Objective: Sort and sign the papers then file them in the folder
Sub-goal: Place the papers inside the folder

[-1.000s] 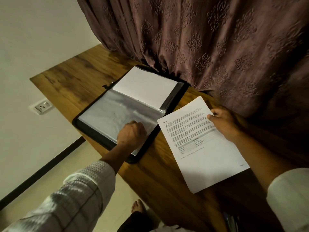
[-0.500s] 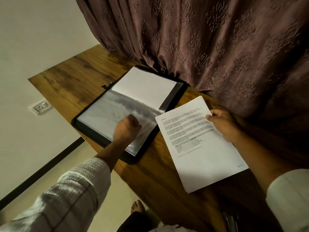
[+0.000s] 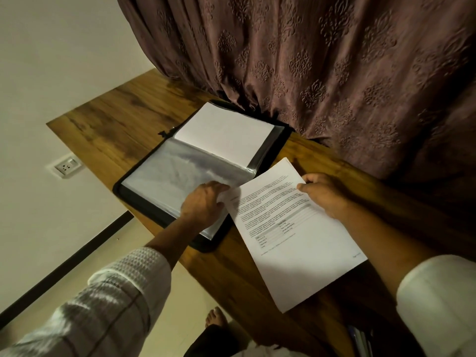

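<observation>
A black folder [image 3: 134,199] lies open on the wooden table [image 3: 121,117], showing clear plastic sleeves; its far page holds a blank white sheet [image 3: 224,132]. My left hand [image 3: 203,204] rests on the near sleeve [image 3: 180,181], fingers curled at the sleeve's right edge, touching the corner of a printed paper [image 3: 296,235]. That paper lies just right of the folder, its top left corner over the folder's edge. My right hand [image 3: 322,194] pinches the paper at its upper right edge.
A brown patterned curtain [image 3: 322,73] hangs against the table's far side. A wall socket [image 3: 65,167] sits on the wall to the left, below the table edge. A bare foot [image 3: 216,318] shows on the floor below.
The printed paper has slid left toward the folder, carried by my right hand. My left hand has moved right along the sleeve to meet the paper's corner.
</observation>
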